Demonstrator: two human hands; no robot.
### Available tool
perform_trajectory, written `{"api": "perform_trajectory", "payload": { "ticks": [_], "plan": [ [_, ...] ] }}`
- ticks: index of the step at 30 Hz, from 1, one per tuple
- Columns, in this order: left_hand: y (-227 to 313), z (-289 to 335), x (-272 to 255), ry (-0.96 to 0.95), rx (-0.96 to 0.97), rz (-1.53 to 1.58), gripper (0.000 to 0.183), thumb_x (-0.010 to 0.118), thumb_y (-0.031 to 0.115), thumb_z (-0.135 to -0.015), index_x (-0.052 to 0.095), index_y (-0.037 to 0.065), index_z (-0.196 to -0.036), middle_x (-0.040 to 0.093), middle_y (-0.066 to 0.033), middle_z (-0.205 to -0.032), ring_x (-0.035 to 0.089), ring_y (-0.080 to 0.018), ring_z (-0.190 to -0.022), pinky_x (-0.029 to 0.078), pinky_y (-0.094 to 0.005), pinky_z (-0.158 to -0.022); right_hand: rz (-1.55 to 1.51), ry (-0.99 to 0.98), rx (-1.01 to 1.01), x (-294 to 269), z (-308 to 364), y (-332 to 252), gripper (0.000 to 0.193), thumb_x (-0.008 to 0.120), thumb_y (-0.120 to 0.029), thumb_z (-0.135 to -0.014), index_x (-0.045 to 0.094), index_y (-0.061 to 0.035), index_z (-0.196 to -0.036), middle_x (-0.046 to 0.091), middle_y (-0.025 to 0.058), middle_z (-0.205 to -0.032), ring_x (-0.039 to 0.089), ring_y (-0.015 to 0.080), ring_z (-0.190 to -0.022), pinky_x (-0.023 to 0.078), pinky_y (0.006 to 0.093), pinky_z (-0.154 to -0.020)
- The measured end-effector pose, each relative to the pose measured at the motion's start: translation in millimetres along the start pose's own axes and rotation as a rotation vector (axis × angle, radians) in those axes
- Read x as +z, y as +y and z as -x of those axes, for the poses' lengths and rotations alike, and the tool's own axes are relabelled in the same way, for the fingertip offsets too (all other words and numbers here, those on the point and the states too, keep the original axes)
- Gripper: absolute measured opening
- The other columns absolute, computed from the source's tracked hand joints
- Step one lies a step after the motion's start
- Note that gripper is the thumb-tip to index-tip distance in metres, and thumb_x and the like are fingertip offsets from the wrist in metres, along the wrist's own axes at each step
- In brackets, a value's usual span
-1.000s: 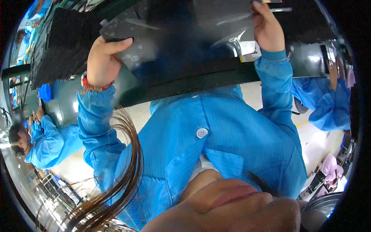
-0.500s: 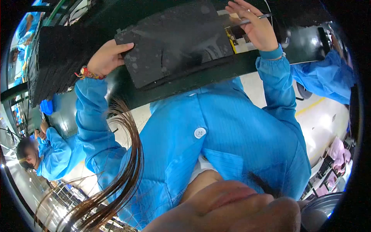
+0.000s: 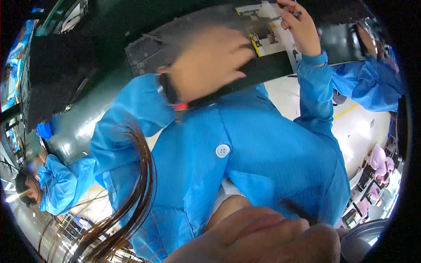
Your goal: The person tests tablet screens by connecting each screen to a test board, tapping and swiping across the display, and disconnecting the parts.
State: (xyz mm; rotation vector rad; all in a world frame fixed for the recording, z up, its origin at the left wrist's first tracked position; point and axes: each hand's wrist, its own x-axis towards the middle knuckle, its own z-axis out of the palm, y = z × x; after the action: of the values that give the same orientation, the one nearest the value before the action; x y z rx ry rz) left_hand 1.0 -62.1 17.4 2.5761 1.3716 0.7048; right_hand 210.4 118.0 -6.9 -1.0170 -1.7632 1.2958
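Left hand (image 3: 212, 63) at 12 o'clock, blurred, fingers spread toward 3, over black sheet (image 3: 142, 56) at 11; contact unclear. Right hand (image 3: 300, 30), 1 o'clock, forearm upright, fingers clamped on slim tool (image 3: 297, 15).

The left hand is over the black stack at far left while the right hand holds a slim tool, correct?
Not quite: the head view shows the left hand, blurred, over the dark sheet, not the black stack. The right hand does hold a slim tool.

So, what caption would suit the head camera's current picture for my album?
At a dark bench, a blurred left hand before a black sheet; the right hand holds a slim tool.
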Motion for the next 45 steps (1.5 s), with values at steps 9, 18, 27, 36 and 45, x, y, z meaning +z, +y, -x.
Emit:
{"api": "perform_trajectory", "payload": {
  "ticks": [9, 18, 27, 36, 45],
  "plan": [
    [-4, -10, 27, -0.159, 0.017, -0.211, 0.036, 0.067, 0.021, -0.077, 0.058, 0.012, -0.111, 0.054, -0.0054, -0.118, 0.041, -0.023, -0.124, 0.03, -0.0462, -0.107, -0.147, -0.298, 0.188, -13, -9, -13, 0.02, 0.062, -0.007, -0.085, 0.056, 0.0033, -0.101, 0.062, 0.0076, -0.082, 0.063, 0.0146, -0.073, 0.054, 0.0273, -0.069],
    [-17, -11, 9, 0.026, -0.107, -0.134, 0.024, 0.069, 0.023, -0.077, 0.063, 0.008, -0.096, 0.063, -0.0071, -0.102, 0.057, -0.0258, -0.105, 0.043, -0.0405, -0.092, -0.101, -0.767, 0.389, 13, -16, -27, 0.022, 0.06, -0.007, -0.086, 0.054, 0.0037, -0.106, 0.065, 0.0106, -0.091, 0.066, 0.0171, -0.081, 0.054, 0.0274, -0.074],
    [-39, -42, 36, 0.219, -0.342, 0.269, 0.019, 0.066, 0.022, -0.08, 0.065, 0.007, -0.092, 0.067, -0.0091, -0.079, 0.063, -0.0263, -0.066, 0.051, -0.0332, -0.065, -0.035, -0.782, 0.317, 20, -22, -24, 0.018, 0.063, -0.007, -0.084, 0.06, 0.0026, -0.099, 0.066, 0.0082, -0.081, 0.064, 0.0132, -0.067, 0.051, 0.0218, -0.058],
    [-44, -26, 40, 0.109, -0.274, -0.194, 0.016, 0.064, 0.026, -0.081, 0.068, 0.011, -0.084, 0.068, -0.0057, -0.08, 0.063, -0.0226, -0.077, 0.038, -0.0431, -0.095, 0.103, -0.639, 0.257, 20, -24, -18, 0.02, 0.064, -0.015, -0.085, 0.062, 0.0012, -0.096, 0.064, 0.0061, -0.074, 0.059, 0.0091, -0.057, 0.048, 0.0199, -0.048],
    [-46, -25, 34, 0.141, -0.24, -0.173, 0.016, 0.064, 0.024, -0.08, 0.068, 0.009, -0.081, 0.067, -0.005, -0.078, 0.062, -0.0234, -0.07, 0.039, -0.0417, -0.095, 0.143, -0.606, 0.253, 19, -23, -23, 0.018, 0.063, -0.016, -0.085, 0.062, -0.001, -0.095, 0.061, 0.0029, -0.069, 0.055, 0.0069, -0.053, 0.045, 0.0189, -0.047]
  ]
}}
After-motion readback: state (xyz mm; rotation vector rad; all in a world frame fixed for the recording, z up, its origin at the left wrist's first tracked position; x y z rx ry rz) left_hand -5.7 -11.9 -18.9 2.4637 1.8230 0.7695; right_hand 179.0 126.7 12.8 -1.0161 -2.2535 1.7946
